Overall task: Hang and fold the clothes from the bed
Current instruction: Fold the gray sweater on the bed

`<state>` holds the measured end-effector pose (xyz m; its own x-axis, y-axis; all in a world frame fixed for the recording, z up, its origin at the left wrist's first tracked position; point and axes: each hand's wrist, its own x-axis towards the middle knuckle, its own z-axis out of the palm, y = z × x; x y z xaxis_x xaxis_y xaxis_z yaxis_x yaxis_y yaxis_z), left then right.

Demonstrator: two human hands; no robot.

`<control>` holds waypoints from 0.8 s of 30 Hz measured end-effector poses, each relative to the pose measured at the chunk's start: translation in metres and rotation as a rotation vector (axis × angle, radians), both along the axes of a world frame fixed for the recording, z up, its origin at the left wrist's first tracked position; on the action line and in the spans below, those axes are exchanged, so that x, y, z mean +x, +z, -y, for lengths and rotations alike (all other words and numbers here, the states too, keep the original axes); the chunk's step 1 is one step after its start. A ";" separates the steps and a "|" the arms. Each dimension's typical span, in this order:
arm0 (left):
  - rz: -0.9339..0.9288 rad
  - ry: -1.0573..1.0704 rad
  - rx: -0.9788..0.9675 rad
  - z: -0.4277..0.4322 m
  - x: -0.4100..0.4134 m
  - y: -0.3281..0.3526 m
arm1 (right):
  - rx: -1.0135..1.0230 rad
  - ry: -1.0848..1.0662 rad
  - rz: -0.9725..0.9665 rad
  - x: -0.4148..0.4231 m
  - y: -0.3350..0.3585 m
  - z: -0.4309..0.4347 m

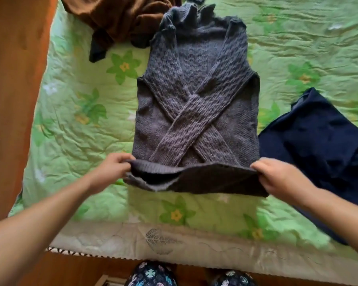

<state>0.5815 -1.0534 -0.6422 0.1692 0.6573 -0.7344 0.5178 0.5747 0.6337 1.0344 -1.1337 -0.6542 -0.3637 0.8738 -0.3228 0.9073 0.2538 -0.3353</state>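
Three garments are counted on the bed (70,131). One grey knitted sweater (196,96) is laid flat at the centre, with its two sleeves (186,124) crossed over the body. One brown garment (120,15) is bunched at 11 o'clock of it, and one navy garment (318,145) is spread just beside it at 3 o'clock. The sweater's hem, at 6 o'clock, is held off the quilt. Its corners are gripped by the curled fingers (123,158) of the left hand (112,172) and by the right hand (277,176).
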 end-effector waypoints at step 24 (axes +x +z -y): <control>-0.657 -0.849 1.044 -0.084 0.095 -0.070 | 0.315 0.026 0.303 -0.081 -0.052 -0.122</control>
